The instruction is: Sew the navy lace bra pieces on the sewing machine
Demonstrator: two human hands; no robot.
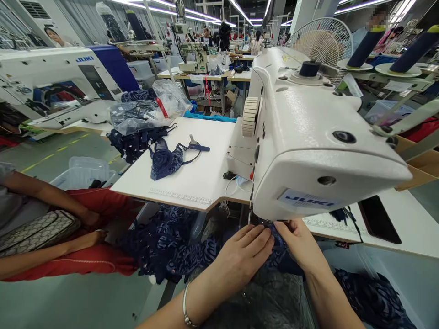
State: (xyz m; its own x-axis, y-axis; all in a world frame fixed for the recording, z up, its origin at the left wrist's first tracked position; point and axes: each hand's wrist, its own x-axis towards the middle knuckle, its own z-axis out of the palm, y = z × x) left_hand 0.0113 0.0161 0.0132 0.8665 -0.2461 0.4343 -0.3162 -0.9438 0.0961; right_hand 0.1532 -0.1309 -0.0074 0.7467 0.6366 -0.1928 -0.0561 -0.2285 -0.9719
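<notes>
Under the head of the white JUKI sewing machine (318, 151), a navy lace garment (279, 251) lies at the needle area. My left hand (242, 249) rests across it, fingers close together and slightly bent over the cloth, its thumb hidden. From the right, my right hand (298, 240) pinches the same garment between thumb and fingers, near the left fingertips. The machine head partly covers the stitching spot. A navy lace bra (166, 157) lies on the white table (185, 189) to the left, with small dark-blue thread snips (199, 146) beside its strap.
More navy lace garments (174, 242) hang below the table on the left, others (373, 292) in a bin at right. A black phone (379, 219) lies on the right tabletop. A person in red trousers (99, 233) sits close at left. Plastic bags (140, 114) stand behind.
</notes>
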